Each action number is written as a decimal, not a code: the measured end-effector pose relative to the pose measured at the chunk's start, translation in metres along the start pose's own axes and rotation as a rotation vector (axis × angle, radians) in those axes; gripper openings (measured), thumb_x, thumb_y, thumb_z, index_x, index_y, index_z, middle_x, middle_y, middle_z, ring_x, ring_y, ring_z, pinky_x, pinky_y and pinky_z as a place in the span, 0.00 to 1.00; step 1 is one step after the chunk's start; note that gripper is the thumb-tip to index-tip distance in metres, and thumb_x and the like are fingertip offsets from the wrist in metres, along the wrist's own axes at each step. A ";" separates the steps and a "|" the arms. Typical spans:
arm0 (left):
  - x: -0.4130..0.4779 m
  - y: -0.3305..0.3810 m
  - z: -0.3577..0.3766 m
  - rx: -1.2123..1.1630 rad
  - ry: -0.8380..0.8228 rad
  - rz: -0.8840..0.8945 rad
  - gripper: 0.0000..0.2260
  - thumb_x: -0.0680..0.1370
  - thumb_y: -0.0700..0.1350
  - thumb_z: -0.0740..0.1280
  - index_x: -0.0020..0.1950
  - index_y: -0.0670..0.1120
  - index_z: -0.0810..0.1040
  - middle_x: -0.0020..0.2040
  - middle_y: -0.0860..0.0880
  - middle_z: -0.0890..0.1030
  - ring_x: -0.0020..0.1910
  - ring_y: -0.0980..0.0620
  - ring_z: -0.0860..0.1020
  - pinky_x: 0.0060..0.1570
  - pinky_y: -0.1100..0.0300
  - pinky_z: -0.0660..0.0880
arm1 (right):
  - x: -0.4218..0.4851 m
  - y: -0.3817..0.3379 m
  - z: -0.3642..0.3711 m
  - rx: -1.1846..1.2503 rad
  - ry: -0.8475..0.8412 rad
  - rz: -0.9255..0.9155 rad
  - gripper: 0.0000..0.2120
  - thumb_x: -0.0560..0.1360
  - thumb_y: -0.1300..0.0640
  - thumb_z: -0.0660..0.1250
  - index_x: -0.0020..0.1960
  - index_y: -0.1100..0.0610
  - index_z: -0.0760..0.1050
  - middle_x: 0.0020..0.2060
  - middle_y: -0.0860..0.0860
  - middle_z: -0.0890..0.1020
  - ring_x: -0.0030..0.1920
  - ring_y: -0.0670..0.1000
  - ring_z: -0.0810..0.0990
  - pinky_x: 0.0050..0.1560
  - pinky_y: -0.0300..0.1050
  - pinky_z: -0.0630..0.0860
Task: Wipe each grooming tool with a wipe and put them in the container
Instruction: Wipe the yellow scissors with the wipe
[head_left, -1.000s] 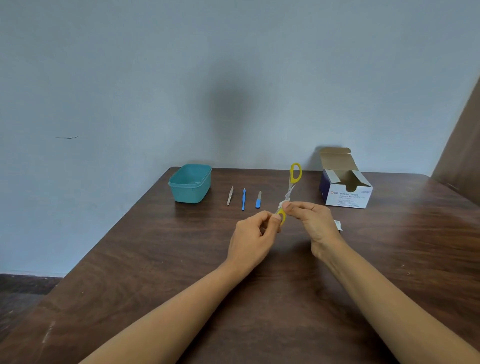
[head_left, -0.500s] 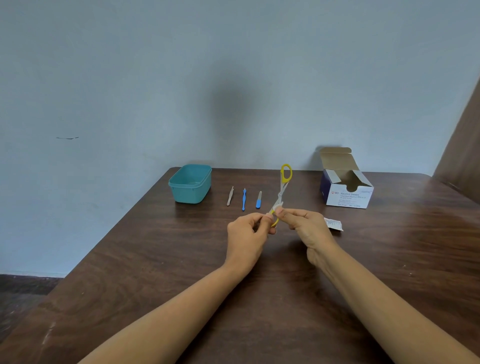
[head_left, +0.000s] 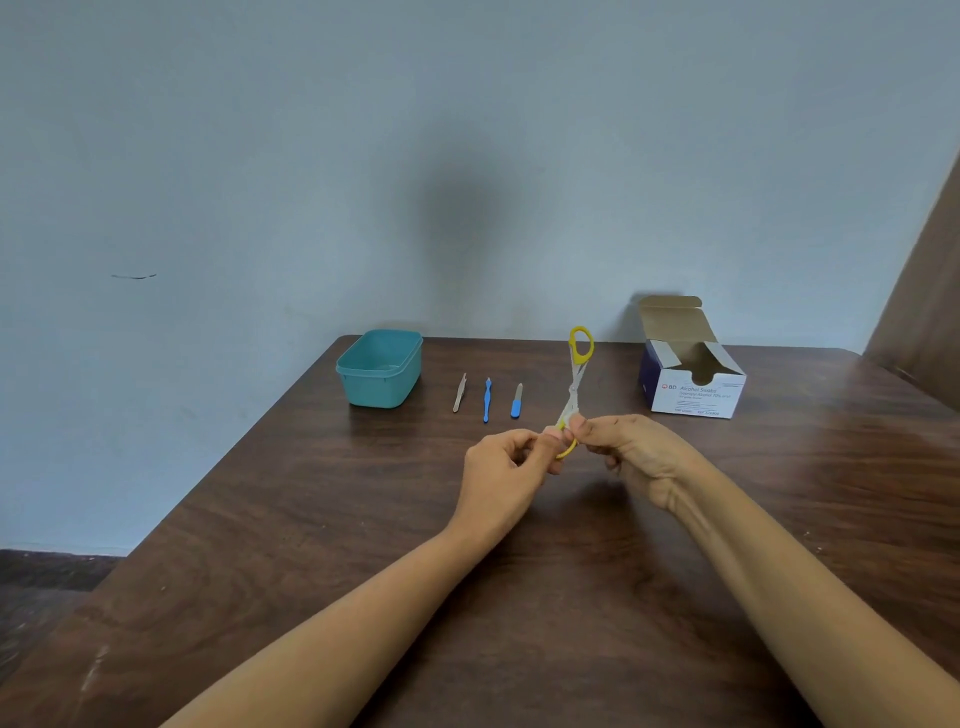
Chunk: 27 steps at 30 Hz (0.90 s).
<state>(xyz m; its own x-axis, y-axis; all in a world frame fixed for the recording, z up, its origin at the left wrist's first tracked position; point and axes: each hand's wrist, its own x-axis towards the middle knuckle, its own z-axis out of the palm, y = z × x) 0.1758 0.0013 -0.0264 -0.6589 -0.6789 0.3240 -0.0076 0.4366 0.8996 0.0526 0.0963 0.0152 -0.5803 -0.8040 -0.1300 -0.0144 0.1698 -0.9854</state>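
**On the desk, mid-wipe with the yellow scissors**

Over the middle of the desk (head_left: 311, 519), head view: both hands hold the scissors (head_left: 575, 384) off the wood. One yellow loop points up toward the wall and the other sits down between the hands. The left hand (head_left: 506, 467) has its fingers (head_left: 550, 441) curled in, pinching that lower loop. The right hand (head_left: 631, 454) pinches a small white wipe (head_left: 571, 420) against the metal just above it.

Readable writing is only on the open carton (head_left: 696, 395) at the back right: "BD Alcohol Swabs". The smaller print under it is too fuzzy for me.

Versus half a second ago, the scissors lean a touch more to the right and both hands have drifted that way. The little white packet that showed by the right hand isn't in sight anymore.

The teal container (head_left: 379, 387) sits at the back left. Between it and the scissors lie tweezers (head_left: 459, 393), a thin blue tool (head_left: 487, 400) and a blue-handled file (head_left: 516, 401), side by side and apart.
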 end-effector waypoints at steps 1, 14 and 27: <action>0.002 -0.001 -0.001 -0.019 0.024 -0.021 0.17 0.78 0.58 0.63 0.43 0.49 0.85 0.37 0.54 0.85 0.37 0.58 0.80 0.47 0.57 0.77 | -0.001 -0.002 -0.003 -0.026 -0.018 -0.023 0.13 0.73 0.54 0.69 0.32 0.54 0.84 0.34 0.44 0.84 0.37 0.40 0.75 0.40 0.38 0.62; 0.024 0.003 -0.026 -0.391 0.145 -0.035 0.08 0.77 0.47 0.68 0.53 0.47 0.82 0.46 0.51 0.85 0.45 0.62 0.81 0.53 0.65 0.76 | -0.006 -0.001 -0.003 -0.452 -0.282 -0.065 0.05 0.70 0.56 0.74 0.35 0.52 0.85 0.43 0.52 0.86 0.54 0.50 0.82 0.67 0.48 0.69; 0.030 0.000 -0.029 -0.476 0.304 -0.074 0.04 0.77 0.43 0.68 0.44 0.47 0.82 0.39 0.53 0.83 0.41 0.61 0.79 0.46 0.70 0.75 | -0.005 0.000 -0.004 -0.070 -0.284 0.138 0.10 0.59 0.49 0.73 0.36 0.55 0.85 0.40 0.47 0.83 0.49 0.46 0.73 0.44 0.41 0.64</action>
<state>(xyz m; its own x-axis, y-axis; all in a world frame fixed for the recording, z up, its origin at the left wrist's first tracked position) 0.1779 -0.0363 -0.0081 -0.4231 -0.8676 0.2611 0.3409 0.1145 0.9331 0.0521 0.1027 0.0159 -0.3306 -0.8956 -0.2976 -0.0132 0.3197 -0.9474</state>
